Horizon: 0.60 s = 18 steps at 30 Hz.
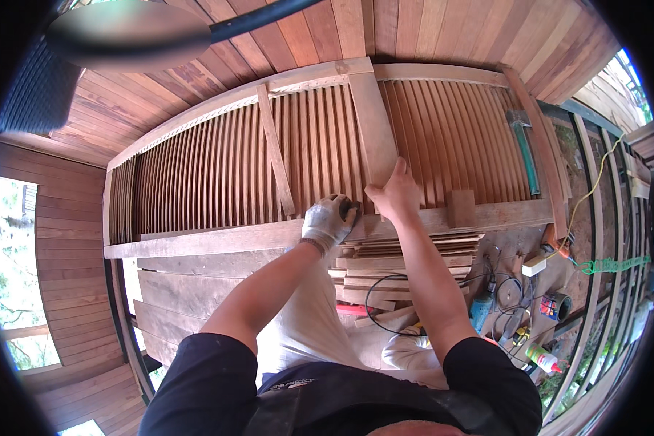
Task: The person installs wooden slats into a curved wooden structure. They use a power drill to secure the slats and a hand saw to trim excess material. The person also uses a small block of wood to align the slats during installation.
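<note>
Curled at its fingers, the white-gloved left hand point(330, 220) touches the long brown wooden near rail point(196, 243); the bare right hand point(398, 195), thumb raised, meets the wide flat wooden crosspiece point(374, 123), perhaps for steadying it. Whether either hand pinches something, I cannot tell. Beyond, narrow brown wooden slats point(196, 171) fill the louvred frame point(305, 77).

Long, brown wooden louvred panel point(374, 123), crosswise, with parallel slats point(320, 138).
</note>
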Each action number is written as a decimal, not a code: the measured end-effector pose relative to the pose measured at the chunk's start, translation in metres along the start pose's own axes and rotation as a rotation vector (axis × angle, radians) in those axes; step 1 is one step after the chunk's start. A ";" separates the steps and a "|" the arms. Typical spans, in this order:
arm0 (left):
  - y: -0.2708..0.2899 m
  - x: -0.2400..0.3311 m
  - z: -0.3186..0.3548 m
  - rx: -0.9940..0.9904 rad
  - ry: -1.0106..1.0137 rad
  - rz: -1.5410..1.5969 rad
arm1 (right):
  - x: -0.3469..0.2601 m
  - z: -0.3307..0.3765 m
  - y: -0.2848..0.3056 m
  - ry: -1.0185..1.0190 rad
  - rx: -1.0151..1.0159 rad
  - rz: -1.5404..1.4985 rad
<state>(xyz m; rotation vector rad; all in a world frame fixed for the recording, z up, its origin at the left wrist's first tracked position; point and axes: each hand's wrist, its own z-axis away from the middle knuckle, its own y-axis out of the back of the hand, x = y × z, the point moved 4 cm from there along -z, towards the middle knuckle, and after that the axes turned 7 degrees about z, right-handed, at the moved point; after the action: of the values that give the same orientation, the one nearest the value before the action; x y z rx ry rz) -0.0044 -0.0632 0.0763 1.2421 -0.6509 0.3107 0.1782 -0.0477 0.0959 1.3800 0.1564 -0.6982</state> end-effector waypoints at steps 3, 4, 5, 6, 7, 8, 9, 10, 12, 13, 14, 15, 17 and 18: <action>0.000 0.002 0.000 -0.011 -0.005 0.015 | 0.007 -0.002 -0.020 0.076 0.166 0.020; -0.001 0.002 0.001 -0.003 -0.015 0.001 | 0.009 -0.002 -0.027 0.075 0.184 0.037; -0.002 0.001 0.002 0.009 -0.025 -0.012 | 0.009 -0.003 -0.029 0.077 0.204 0.055; -0.003 0.001 0.003 0.020 -0.036 -0.025 | 0.009 -0.004 -0.030 0.092 0.222 0.053; -0.002 -0.001 0.002 0.022 -0.040 -0.034 | 0.010 -0.006 -0.030 0.107 0.239 0.050; -0.002 -0.001 0.002 0.023 -0.043 -0.038 | 0.010 -0.006 -0.028 0.123 0.256 0.052; -0.003 0.000 0.001 0.025 -0.046 -0.042 | 0.010 -0.006 -0.028 0.106 0.233 0.051; -0.004 0.000 0.002 0.021 -0.042 -0.043 | 0.010 -0.004 -0.028 0.089 0.210 0.050; -0.002 0.002 0.002 0.014 -0.037 -0.052 | 0.009 -0.003 -0.029 0.062 0.179 0.021; -0.002 0.003 0.002 0.010 -0.034 -0.061 | 0.010 -0.004 -0.033 0.052 0.169 -0.003; -0.002 0.004 0.001 0.004 -0.031 -0.068 | 0.012 -0.004 -0.037 0.041 0.158 -0.025; -0.002 0.005 0.001 -0.002 -0.028 -0.075 | 0.013 -0.004 -0.040 0.048 0.176 -0.024; -0.003 0.005 0.001 0.002 -0.037 -0.086 | 0.012 -0.003 -0.042 0.061 0.213 -0.024; -0.003 0.005 0.001 0.004 -0.042 -0.092 | 0.013 -0.003 -0.042 0.061 0.204 -0.021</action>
<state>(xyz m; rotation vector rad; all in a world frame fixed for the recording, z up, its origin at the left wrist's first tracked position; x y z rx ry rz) 0.0012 -0.0657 0.0771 1.2814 -0.6267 0.2101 0.1666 -0.0509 0.0538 1.5976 0.1514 -0.7045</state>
